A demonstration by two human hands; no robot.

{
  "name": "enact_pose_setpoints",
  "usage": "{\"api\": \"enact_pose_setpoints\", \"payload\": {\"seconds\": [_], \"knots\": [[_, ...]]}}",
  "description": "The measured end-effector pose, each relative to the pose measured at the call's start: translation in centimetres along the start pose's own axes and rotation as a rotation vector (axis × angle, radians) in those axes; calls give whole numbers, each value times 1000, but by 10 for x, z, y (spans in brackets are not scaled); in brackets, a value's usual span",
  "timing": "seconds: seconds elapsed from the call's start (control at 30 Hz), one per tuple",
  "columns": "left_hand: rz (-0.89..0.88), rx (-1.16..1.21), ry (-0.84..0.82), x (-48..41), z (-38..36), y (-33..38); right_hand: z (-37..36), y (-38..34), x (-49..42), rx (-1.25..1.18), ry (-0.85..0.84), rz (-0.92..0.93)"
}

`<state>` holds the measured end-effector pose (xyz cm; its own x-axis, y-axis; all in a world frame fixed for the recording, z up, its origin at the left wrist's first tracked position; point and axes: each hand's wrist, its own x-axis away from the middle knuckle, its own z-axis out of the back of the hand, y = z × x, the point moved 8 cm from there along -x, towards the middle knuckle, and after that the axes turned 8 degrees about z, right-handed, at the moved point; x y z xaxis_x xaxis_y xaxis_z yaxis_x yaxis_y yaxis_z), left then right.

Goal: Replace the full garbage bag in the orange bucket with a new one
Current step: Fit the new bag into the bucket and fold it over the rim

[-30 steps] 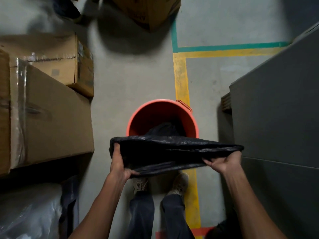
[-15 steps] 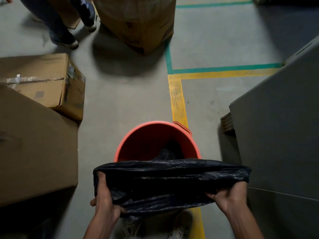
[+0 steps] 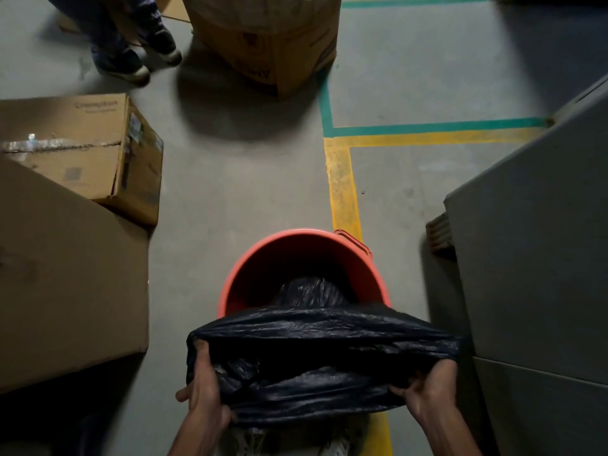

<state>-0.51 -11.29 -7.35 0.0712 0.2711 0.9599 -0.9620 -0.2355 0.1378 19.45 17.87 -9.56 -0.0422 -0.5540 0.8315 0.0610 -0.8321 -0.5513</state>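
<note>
Lining step, I judge: left hand (image 3: 204,401) and right hand (image 3: 426,394) hold the black bag (image 3: 322,350) stretched at lower centre, fingers (image 3: 201,357) curled round its edge, above the orange bucket (image 3: 289,255)'s near rim. Next I'd pull the mouth over that rim.

Three cardboard boxes (image 3: 79,149) (image 3: 65,278) (image 3: 266,37), a grey cabinet (image 3: 533,258), a bystander's shoes (image 3: 138,65) and yellow (image 3: 342,189) and green (image 3: 427,129) tape lines mark the concrete floor (image 3: 243,185).

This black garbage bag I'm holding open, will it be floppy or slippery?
Likely floppy: the black garbage bag sags and wrinkles between left hand and right hand. Its glossy film looks slippery; it may slide off the orange bucket.
</note>
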Motion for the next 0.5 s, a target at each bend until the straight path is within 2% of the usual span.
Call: {"api": "enact_pose_setpoints", "payload": {"seconds": [0.07, 0.2, 0.27, 0.37, 0.5], "knots": [[-6, -1, -30, -12, -1, -1, -3, 1, 2, 23, -5, 4], [-103, -31, 48, -16, 7, 12, -6, -11, 1, 70, -24, 84], [-154, -70, 32, -14, 6, 18, 0, -15, -5, 126, -2, 118], [-170, -98, 59, -24, 15, 15, 15, -5, -15, 192, 54, 109], [-212, -175, 10, -25, 8, 11, 21, 3, -21, 185, 38, 107]]}}
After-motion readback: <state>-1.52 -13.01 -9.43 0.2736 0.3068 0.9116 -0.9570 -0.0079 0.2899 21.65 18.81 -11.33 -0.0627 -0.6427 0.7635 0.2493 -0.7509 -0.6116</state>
